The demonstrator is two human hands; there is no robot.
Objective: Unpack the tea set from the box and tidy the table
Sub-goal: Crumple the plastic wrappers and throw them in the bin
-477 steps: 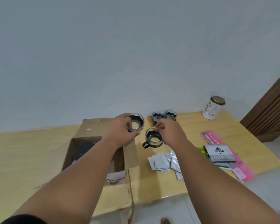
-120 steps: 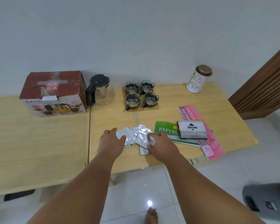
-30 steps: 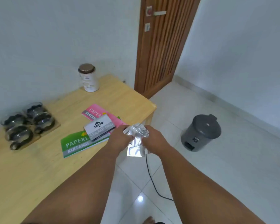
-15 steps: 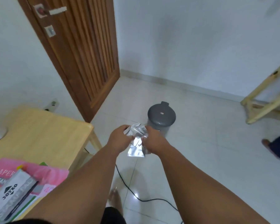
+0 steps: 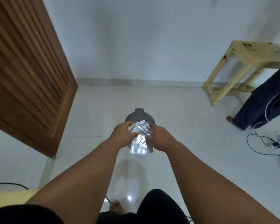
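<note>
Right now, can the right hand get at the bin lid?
Probably not: the right hand and left hand are both full of foil packets, held above the closed bin.

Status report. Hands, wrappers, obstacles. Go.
Left hand and right hand both clutching foil wrappers. Above grey bin, lid shut. Floor cables off right.

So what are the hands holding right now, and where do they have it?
A bunch of silver foil packets, pinched between the left hand and right hand at the bunch's upper sides; the lower ends hang free.
</note>
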